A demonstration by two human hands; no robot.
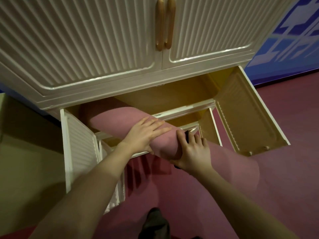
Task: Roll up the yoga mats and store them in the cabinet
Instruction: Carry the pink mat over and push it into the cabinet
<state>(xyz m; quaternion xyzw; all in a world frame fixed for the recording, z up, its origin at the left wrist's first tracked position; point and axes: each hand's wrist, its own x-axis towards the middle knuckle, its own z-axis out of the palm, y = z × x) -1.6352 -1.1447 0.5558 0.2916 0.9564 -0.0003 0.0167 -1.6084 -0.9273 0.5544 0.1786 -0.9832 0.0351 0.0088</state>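
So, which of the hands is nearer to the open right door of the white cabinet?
Right. The right hand grips the near end of the rolled pink yoga mat, closer to the open right door. The left hand rests flat on top of the mat, farther left.

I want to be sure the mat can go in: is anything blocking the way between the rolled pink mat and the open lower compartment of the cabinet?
Nothing visible blocks it. The rolled pink mat already reaches into the open lower compartment, whose doors stand wide open. The left hand rests on top, the right hand grips its near end.
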